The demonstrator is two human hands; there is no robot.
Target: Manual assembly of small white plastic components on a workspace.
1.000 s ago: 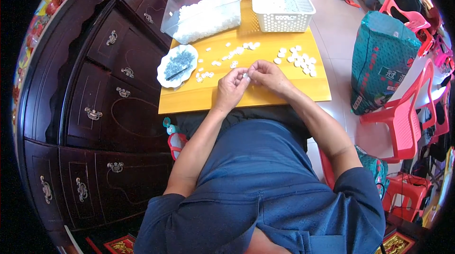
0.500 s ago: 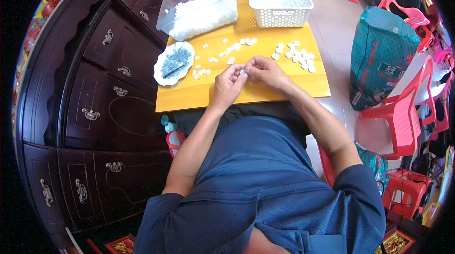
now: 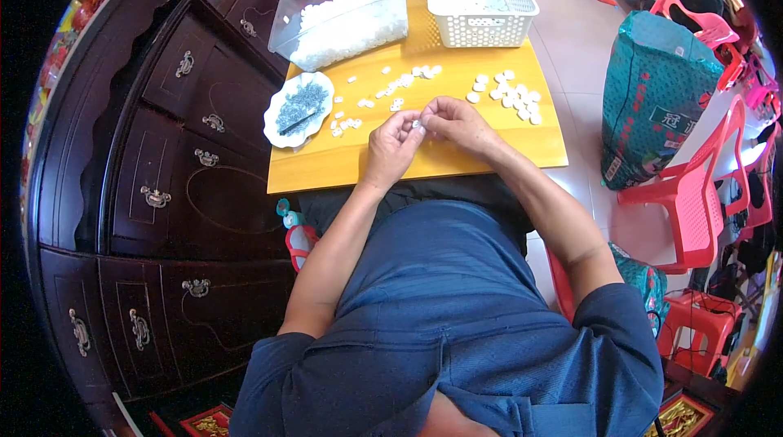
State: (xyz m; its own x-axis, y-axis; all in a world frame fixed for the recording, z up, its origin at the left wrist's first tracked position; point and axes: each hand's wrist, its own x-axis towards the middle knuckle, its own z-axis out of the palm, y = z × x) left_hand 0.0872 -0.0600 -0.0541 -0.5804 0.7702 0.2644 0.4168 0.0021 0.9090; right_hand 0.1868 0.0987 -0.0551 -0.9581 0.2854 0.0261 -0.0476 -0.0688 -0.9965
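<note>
Over the near part of the yellow table [image 3: 326,172], my left hand [image 3: 393,146] pinches a small white piece [image 3: 416,124] between thumb and fingers. My right hand [image 3: 458,124] meets it there, thumb and forefinger closed at the same piece, whose exact shape is too small to make out. Beyond my hands lie several little white pieces [image 3: 397,103] in loose groups. To the right, white round discs [image 3: 497,94] are spread in a cluster. A white scalloped plate [image 3: 275,134] at the left holds a heap of small grey-blue bits, with a thin dark stick [image 3: 301,124] across them.
A clear plastic bin [image 3: 375,33] full of white pieces stands at the table's far left, beside a white perforated basket [image 3: 483,32]. Dark wooden drawers [image 3: 188,110] line the left side. A green woven sack [image 3: 656,102] and pink chairs [image 3: 689,204] stand right. Other people sit farther off.
</note>
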